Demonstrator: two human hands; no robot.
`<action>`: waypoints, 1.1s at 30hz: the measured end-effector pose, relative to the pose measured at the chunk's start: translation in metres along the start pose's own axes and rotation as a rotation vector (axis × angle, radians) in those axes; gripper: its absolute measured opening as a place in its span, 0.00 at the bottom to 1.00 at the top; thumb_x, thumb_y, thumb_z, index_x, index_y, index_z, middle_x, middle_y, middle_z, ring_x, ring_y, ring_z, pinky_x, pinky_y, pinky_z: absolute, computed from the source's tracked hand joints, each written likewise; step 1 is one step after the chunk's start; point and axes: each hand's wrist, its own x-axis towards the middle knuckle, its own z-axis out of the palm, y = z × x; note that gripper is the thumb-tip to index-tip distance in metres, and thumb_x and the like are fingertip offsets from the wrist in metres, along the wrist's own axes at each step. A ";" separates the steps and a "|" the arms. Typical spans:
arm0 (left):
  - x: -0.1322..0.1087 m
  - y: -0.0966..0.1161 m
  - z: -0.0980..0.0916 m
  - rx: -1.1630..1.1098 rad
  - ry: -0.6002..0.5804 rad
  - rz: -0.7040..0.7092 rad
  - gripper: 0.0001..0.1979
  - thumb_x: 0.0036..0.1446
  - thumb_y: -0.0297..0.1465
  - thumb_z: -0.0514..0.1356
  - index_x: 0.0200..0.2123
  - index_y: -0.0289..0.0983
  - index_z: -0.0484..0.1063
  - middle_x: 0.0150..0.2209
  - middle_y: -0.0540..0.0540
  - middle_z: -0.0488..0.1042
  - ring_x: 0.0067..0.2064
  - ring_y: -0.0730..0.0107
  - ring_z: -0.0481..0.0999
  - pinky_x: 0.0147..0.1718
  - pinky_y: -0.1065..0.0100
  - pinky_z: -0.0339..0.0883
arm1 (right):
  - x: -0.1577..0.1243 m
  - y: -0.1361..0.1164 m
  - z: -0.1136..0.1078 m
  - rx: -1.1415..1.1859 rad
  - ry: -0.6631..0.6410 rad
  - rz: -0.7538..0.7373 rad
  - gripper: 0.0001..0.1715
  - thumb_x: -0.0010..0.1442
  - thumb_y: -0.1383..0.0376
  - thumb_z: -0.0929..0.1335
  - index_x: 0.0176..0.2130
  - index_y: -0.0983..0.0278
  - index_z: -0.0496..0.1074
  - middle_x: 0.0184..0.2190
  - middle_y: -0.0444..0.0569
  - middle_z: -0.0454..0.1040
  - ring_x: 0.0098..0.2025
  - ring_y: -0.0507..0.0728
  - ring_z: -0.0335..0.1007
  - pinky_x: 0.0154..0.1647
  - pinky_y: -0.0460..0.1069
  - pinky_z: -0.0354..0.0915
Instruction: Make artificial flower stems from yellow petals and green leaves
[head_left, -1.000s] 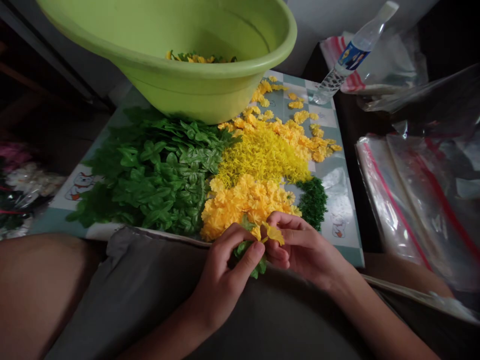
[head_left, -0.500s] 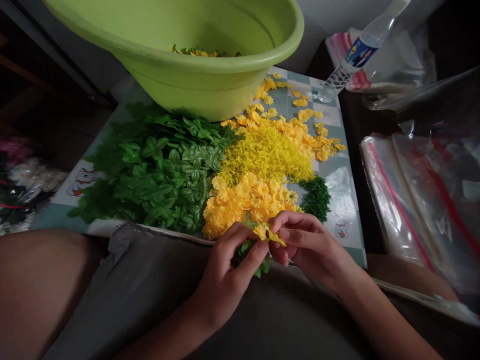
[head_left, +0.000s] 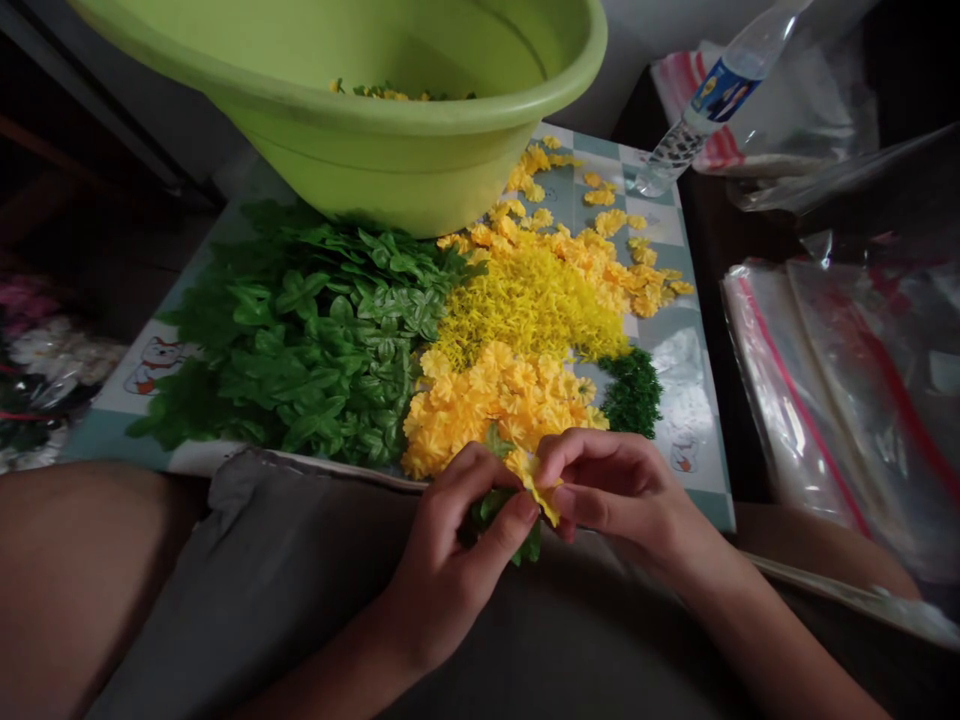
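Over my lap, at the near edge of the low table, my left hand is closed on green artificial leaves, pinched between thumb and fingers. My right hand pinches a yellow artificial flower by its petals, right against the left fingertips. The flower's underside and any stem are hidden by the fingers. Just beyond my hands lies a heap of orange-yellow flower heads. Behind it is a mound of thin yellow pieces. A large pile of green leaf pieces spreads to the left.
A big lime-green tub stands at the table's back, with yellow and green pieces inside. A small dark green clump sits right of the heaps. A plastic bottle stands at the back right, and clear plastic bags lie beside the table.
The yellow flower has turned and sits closer against my left fingertips. My right fingers have shifted slightly along its petals. The view has tilted a little.
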 end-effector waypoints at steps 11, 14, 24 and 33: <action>-0.009 -0.011 -0.001 0.054 0.039 0.175 0.19 0.55 0.45 0.60 0.47 0.45 0.62 0.40 0.49 0.65 0.40 0.65 0.68 0.39 0.66 0.65 | -0.003 0.007 0.010 -0.015 -0.024 -0.022 0.02 0.55 0.68 0.72 0.33 0.63 0.74 0.24 0.43 0.68 0.25 0.48 0.61 0.26 0.45 0.60; -0.008 -0.017 0.000 0.140 0.068 0.287 0.26 0.54 0.43 0.62 0.54 0.49 0.57 0.45 0.47 0.65 0.44 0.63 0.68 0.43 0.63 0.66 | -0.004 0.010 0.013 -0.035 0.006 -0.005 0.04 0.54 0.67 0.72 0.33 0.63 0.74 0.23 0.42 0.67 0.24 0.47 0.59 0.26 0.44 0.57; -0.007 -0.015 -0.003 0.219 0.075 0.433 0.15 0.61 0.23 0.50 0.48 0.44 0.63 0.42 0.47 0.64 0.46 0.66 0.66 0.44 0.64 0.65 | 0.000 0.013 0.013 -0.026 0.019 0.046 0.11 0.50 0.66 0.74 0.35 0.64 0.72 0.20 0.39 0.65 0.21 0.47 0.61 0.23 0.44 0.58; -0.001 -0.009 -0.001 0.153 0.065 0.227 0.03 0.62 0.30 0.51 0.35 0.43 0.62 0.37 0.51 0.63 0.42 0.69 0.65 0.40 0.69 0.62 | 0.008 -0.015 -0.032 -0.631 0.291 -0.115 0.10 0.55 0.65 0.68 0.39 0.64 0.69 0.28 0.45 0.69 0.28 0.51 0.65 0.28 0.47 0.62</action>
